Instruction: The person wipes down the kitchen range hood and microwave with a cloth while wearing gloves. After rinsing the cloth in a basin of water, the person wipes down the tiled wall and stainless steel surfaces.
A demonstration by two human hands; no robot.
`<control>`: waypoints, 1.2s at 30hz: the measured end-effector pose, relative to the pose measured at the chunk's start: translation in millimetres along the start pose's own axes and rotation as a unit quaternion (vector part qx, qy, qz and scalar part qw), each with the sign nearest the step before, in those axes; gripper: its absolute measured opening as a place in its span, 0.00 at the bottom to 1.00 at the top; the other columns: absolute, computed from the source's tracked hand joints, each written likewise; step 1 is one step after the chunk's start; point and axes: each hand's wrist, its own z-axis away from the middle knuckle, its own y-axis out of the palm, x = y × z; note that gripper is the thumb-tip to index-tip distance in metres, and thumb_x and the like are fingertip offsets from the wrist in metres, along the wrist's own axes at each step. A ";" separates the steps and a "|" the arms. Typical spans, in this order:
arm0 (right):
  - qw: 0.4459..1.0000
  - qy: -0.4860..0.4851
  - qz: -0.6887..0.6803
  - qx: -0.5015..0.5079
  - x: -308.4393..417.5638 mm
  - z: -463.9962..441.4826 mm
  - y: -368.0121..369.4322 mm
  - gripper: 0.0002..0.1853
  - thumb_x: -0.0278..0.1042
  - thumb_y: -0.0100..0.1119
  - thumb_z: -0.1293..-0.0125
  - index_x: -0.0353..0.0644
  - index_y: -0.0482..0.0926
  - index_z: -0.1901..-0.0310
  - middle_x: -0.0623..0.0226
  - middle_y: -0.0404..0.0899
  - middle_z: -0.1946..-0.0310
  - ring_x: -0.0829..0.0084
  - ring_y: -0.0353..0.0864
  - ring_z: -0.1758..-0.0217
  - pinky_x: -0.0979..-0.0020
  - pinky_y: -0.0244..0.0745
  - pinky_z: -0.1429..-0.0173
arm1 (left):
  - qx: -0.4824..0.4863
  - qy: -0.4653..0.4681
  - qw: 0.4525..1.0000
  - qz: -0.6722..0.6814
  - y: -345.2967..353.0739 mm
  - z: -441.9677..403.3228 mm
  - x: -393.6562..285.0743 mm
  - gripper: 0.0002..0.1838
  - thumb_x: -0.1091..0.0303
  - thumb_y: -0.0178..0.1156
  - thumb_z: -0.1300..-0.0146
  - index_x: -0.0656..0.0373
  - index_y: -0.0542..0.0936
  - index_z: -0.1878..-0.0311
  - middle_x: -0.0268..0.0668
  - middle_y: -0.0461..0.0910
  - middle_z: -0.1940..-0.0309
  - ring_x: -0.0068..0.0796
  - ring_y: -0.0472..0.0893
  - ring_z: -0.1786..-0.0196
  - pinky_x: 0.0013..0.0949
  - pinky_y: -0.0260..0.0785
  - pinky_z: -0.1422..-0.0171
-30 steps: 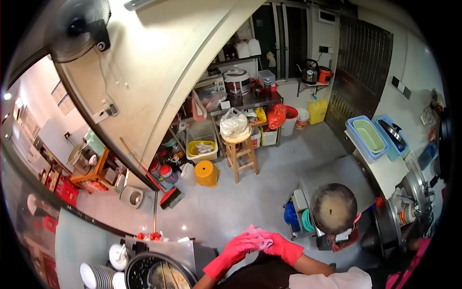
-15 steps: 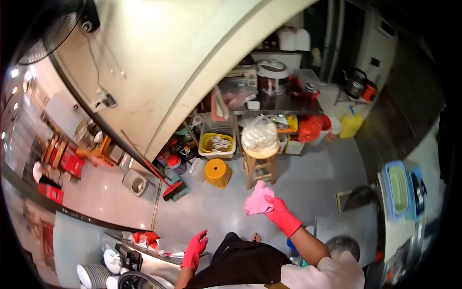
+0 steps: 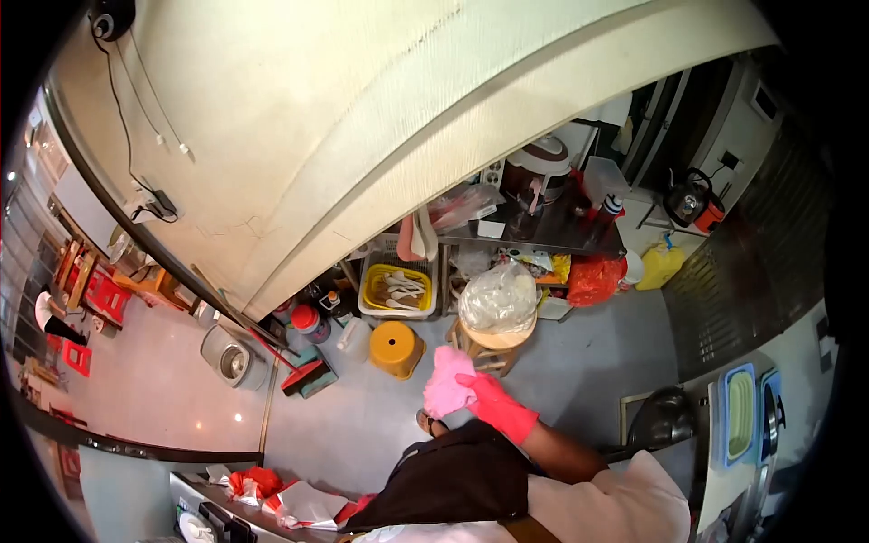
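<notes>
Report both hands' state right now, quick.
Left hand: mostly hidden, can't tell open or closed.
Right hand: closed, holding the pink cloth.

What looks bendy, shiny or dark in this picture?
Head view: the pale wall curves, probably lens distortion; head view: lights glare as white spots on the floor; head view: corners go black, the door is dim, the pink cloth bright.

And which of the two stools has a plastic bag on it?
The wooden stool: a clear plastic bag sits on its seat. The yellow stool has a bare top.
</notes>
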 end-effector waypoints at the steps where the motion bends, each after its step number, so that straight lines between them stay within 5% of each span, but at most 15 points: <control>1: 0.998 -0.005 0.024 0.063 20.4 13.5 19.6 0.22 0.33 0.61 0.25 0.32 0.74 0.35 0.56 0.83 0.42 0.60 0.84 0.38 0.58 0.79 0.32 | 0.009 -0.014 0.997 0.070 -11.7 -17.3 -9.5 0.21 0.70 0.64 0.30 0.60 0.80 0.35 0.38 0.88 0.56 0.30 0.85 0.58 0.34 0.78 0.57; 2: 1.000 0.018 0.011 0.000 16.7 -3.8 22.6 0.20 0.33 0.61 0.25 0.33 0.76 0.36 0.58 0.85 0.44 0.62 0.86 0.40 0.60 0.80 0.34 | 0.011 -0.042 0.983 0.180 -23.0 -31.5 -27.0 0.20 0.70 0.63 0.30 0.60 0.80 0.36 0.38 0.88 0.57 0.31 0.86 0.59 0.34 0.78 0.58; 4: 0.998 -0.015 0.036 0.038 23.6 -7.4 42.3 0.19 0.34 0.61 0.25 0.33 0.77 0.38 0.60 0.86 0.47 0.63 0.86 0.43 0.61 0.81 0.36 | -0.033 -0.056 0.950 0.305 -44.4 -65.6 -65.7 0.20 0.70 0.63 0.30 0.60 0.80 0.36 0.39 0.89 0.58 0.32 0.86 0.61 0.34 0.79 0.62; 6: 0.998 0.021 0.033 0.054 21.1 -29.4 46.6 0.19 0.33 0.63 0.26 0.34 0.77 0.38 0.58 0.86 0.47 0.63 0.86 0.42 0.61 0.80 0.35 | -0.155 -0.019 0.944 0.289 -56.7 -99.7 -112.8 0.21 0.70 0.62 0.29 0.61 0.79 0.34 0.40 0.88 0.55 0.29 0.86 0.62 0.28 0.76 0.64; 8: 0.996 0.047 0.039 0.066 14.2 -37.8 55.0 0.19 0.32 0.64 0.27 0.34 0.77 0.38 0.58 0.86 0.47 0.62 0.86 0.42 0.61 0.80 0.35 | -0.164 0.068 0.934 0.310 -77.6 -121.0 -142.5 0.23 0.65 0.63 0.28 0.57 0.77 0.32 0.42 0.88 0.48 0.36 0.87 0.55 0.38 0.78 0.53; 11: 0.990 0.065 0.092 0.089 15.3 -51.2 75.3 0.17 0.34 0.62 0.25 0.36 0.78 0.39 0.61 0.86 0.48 0.65 0.86 0.43 0.62 0.80 0.36 | -0.201 0.090 0.903 0.369 -87.1 -120.7 -179.7 0.23 0.71 0.60 0.28 0.63 0.76 0.30 0.44 0.88 0.49 0.29 0.85 0.60 0.28 0.74 0.60; 14: 0.980 0.070 0.081 0.167 13.0 -71.8 84.4 0.17 0.34 0.59 0.23 0.36 0.78 0.39 0.61 0.86 0.47 0.66 0.86 0.43 0.62 0.80 0.35 | -0.198 0.088 0.901 0.376 -78.2 -114.7 -165.6 0.23 0.70 0.60 0.27 0.63 0.76 0.30 0.45 0.88 0.49 0.30 0.85 0.60 0.29 0.74 0.59; 20: 0.978 0.098 0.127 0.135 26.5 -90.4 121.3 0.18 0.31 0.58 0.23 0.33 0.76 0.36 0.59 0.84 0.43 0.66 0.85 0.39 0.63 0.78 0.32 | -0.167 -0.072 0.912 0.367 -22.0 -69.2 -75.9 0.20 0.67 0.59 0.26 0.62 0.78 0.34 0.43 0.88 0.53 0.33 0.86 0.62 0.31 0.76 0.63; 27: 0.978 0.043 0.156 0.133 61.2 -113.4 134.2 0.20 0.33 0.60 0.24 0.36 0.76 0.35 0.58 0.84 0.42 0.62 0.85 0.40 0.60 0.80 0.33 | -0.118 -0.087 0.957 0.252 32.3 -30.4 -2.4 0.20 0.66 0.59 0.26 0.62 0.78 0.34 0.42 0.88 0.54 0.33 0.86 0.62 0.31 0.75 0.64; 36: 0.955 0.082 0.250 0.137 45.0 -114.0 187.9 0.24 0.36 0.63 0.26 0.34 0.74 0.33 0.58 0.83 0.42 0.62 0.84 0.40 0.61 0.80 0.34 | -0.235 -0.059 0.804 0.543 13.3 -90.7 -65.9 0.20 0.64 0.60 0.26 0.61 0.78 0.35 0.40 0.88 0.55 0.33 0.86 0.63 0.31 0.74 0.66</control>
